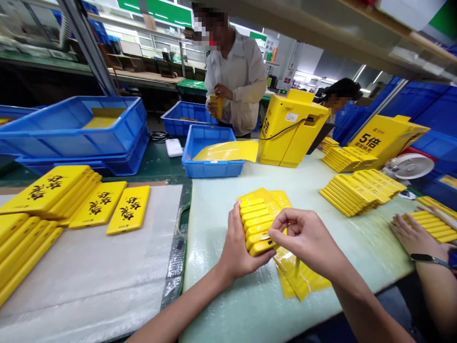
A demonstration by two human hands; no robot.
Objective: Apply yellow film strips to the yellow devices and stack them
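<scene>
My left hand [237, 245] is wrapped round a stack of several yellow power-bank cases [255, 224], which it holds on edge above the pale green table [314, 190]. My right hand [303, 233] is closed in a pinch at the nearest case of that stack, thumb and forefinger together at its end. Under my hands lies a loose pile of yellow plastic sleeves [300, 278], and more yellow pieces lie flat behind the stack.
Printed yellow cases [98, 205] lie in rows on white foam at the left. Blue bins [210, 152] and a yellow cabinet [289, 128] stand behind. More case stacks [357, 190] sit right, by a co-worker's hand [414, 236]. A person in white stands opposite.
</scene>
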